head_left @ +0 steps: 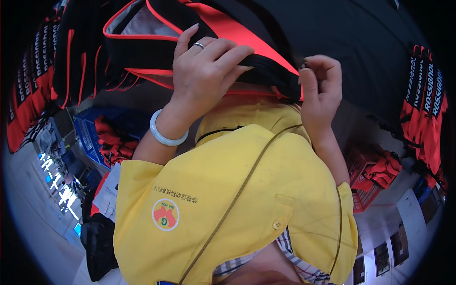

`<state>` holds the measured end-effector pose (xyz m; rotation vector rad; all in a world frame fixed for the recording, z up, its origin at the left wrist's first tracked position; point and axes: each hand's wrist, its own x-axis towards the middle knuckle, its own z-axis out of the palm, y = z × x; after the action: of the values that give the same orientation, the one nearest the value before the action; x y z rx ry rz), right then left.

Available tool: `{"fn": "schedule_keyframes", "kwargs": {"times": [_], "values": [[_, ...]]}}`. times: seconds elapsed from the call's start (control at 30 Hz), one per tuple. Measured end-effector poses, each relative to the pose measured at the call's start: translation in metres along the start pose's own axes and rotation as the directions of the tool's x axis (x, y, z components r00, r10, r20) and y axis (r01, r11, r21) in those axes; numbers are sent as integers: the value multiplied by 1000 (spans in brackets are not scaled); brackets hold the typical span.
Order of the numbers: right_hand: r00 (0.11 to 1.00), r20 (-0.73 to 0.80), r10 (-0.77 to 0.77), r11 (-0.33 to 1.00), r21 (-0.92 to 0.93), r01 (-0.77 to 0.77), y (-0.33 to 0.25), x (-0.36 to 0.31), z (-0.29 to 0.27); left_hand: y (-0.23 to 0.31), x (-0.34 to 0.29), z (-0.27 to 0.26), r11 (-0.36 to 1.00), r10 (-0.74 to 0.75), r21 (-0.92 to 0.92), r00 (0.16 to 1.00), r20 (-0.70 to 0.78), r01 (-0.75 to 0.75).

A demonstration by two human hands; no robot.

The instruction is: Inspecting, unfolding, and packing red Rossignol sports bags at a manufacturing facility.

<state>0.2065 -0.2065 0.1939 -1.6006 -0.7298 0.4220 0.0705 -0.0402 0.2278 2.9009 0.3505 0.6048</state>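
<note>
A black bag-like piece with bright red-orange edging and a light grey lining lies across the table in front of me. My left hand, with a ring and a pale bangle, rests on its near side. Its fingers are spread, and the index finger and thumb stand apart over the black fabric. Farther right, my right hand is closed in a pinch beside the end of a red-orange panel. A small dark piece shows between its thumb and index finger; I cannot make out its kind.
The dark table top spreads to the right. Black and red fabric pieces hang at the left, and similar ones at the right. A blue crate and a red crate holding red fabric stand lower down on either side.
</note>
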Motion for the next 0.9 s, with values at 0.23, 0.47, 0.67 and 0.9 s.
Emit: {"fn": "schedule_keyframes", "kwargs": {"times": [0.23,0.47,0.67,0.9], "values": [[918,199,342,929,73,-362,26,3,-15,-3,4,-7,993,40,113,999,16,-42],[886,339,315,942,5,-337,25,13,-3,-3,3,-4,991,29,132,998,48,-35],[889,224,399,878,186,-441,54,18,-2,-3,1,-6,994,15,106,998,57,-21],[938,276,210,922,263,-284,41,5,-2,2,-5,-12,1000,1,31,998,58,-2]]}}
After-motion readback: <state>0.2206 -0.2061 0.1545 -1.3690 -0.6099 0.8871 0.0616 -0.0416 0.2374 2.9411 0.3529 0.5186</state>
